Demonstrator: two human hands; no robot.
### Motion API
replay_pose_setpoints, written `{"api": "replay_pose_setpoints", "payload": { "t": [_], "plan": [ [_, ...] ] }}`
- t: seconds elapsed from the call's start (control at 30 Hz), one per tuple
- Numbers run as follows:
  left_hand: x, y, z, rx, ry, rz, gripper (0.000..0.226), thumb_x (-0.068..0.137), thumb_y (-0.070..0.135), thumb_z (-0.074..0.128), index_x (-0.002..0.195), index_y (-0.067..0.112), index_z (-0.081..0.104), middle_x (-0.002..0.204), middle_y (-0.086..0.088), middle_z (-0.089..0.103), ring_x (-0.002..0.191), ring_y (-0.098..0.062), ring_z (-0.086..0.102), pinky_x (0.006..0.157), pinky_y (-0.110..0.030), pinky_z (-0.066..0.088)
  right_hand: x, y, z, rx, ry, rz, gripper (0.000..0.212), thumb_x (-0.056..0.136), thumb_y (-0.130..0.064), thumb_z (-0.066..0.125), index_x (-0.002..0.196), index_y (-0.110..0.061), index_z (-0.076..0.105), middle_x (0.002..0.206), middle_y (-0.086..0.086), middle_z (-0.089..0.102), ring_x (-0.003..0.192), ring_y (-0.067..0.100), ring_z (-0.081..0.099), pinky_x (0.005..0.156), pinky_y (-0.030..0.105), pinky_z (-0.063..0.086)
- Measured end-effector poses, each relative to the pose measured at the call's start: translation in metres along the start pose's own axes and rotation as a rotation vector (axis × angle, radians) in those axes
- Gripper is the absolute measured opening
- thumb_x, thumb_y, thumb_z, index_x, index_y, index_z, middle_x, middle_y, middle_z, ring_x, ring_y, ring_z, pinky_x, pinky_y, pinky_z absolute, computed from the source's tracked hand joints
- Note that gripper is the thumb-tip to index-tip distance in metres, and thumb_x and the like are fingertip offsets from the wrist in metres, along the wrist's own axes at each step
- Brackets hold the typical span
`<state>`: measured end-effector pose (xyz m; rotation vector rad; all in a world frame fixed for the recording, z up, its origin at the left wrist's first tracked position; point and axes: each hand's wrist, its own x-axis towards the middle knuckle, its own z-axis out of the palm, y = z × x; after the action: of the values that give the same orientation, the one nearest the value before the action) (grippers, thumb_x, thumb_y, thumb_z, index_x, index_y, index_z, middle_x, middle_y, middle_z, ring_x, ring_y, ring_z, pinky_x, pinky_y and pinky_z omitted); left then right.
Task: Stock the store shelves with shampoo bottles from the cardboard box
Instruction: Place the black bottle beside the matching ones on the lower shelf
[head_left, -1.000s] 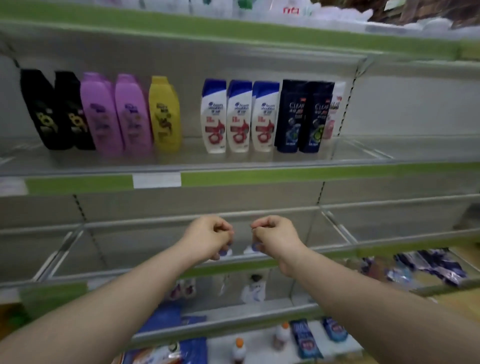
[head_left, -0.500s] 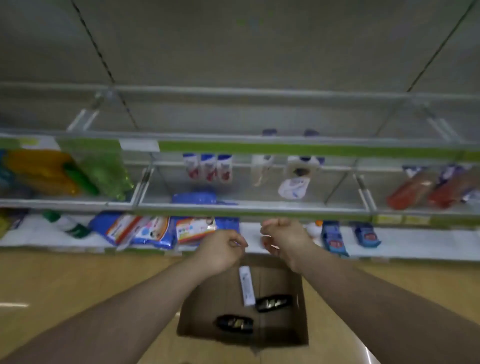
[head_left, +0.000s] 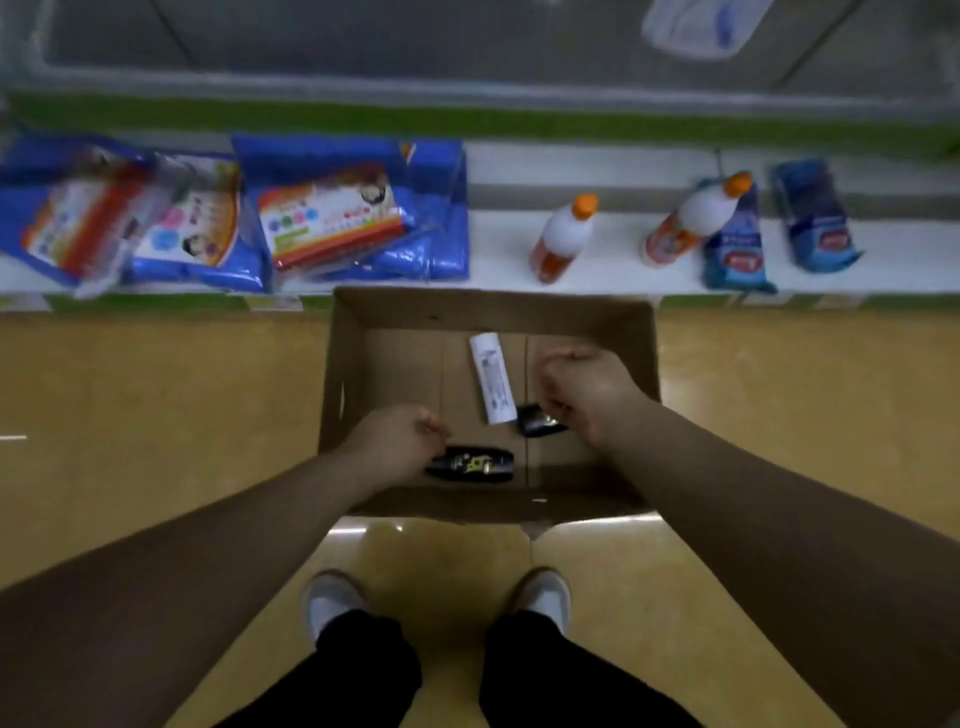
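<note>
An open cardboard box (head_left: 592, 317) stands on the floor in front of the bottom shelf. Inside lie a black shampoo bottle (head_left: 475, 464) near the front wall, a second black bottle (head_left: 535, 421) partly hidden under my right hand, and a white tube-like bottle (head_left: 492, 378) in the middle. My left hand (head_left: 397, 441) hovers curled over the left end of the near black bottle, holding nothing. My right hand (head_left: 584, 392) is curled above the second black bottle; whether it touches it I cannot tell.
The bottom shelf (head_left: 597, 249) behind the box carries blue packs (head_left: 358, 208), two orange-capped white bottles (head_left: 563, 236), and blue pouches (head_left: 813, 218). My feet in white shoes (head_left: 332, 603) stand on the yellow floor just before the box.
My view has swung down from the stocked shelf to the box on the floor. Both hands, fists closed throughout, have dropped from shelf height into the box opening.
</note>
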<state>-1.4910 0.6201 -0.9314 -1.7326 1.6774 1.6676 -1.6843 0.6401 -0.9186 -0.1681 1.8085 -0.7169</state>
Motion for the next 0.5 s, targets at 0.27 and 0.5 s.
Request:
{"api": "replay_pose_setpoints", "payload": {
  "t": [0.27,0.5],
  "plan": [
    [0.127,-0.108,0.05,0.085,-0.077,-0.075,0.02,0.091,0.015,0.055,0.107,0.013,0.066,0.114,-0.005,0.065,0.107,-0.021,0.058,0.086,-0.029,0.047,0.114,0.12,0.045,-0.059,-0.086,0.118,0.009,0.088,-0.003,0.057,0.095,-0.006,0.063,0.076,0.008,0.056,0.064,0.014,0.054,0.058,0.024,0.047],
    [0.22,-0.132,0.066,0.262,-0.1,0.036,0.027,0.088,0.016,0.059,0.115,0.013,0.061,0.115,-0.007,0.066,0.108,-0.02,0.058,0.081,-0.023,0.044,0.193,0.179,0.069,-0.361,-0.17,0.017,0.011,0.087,-0.006,0.06,0.096,-0.011,0.061,0.085,0.01,0.06,0.071,0.019,0.058,0.062,0.029,0.05]
  ]
}}
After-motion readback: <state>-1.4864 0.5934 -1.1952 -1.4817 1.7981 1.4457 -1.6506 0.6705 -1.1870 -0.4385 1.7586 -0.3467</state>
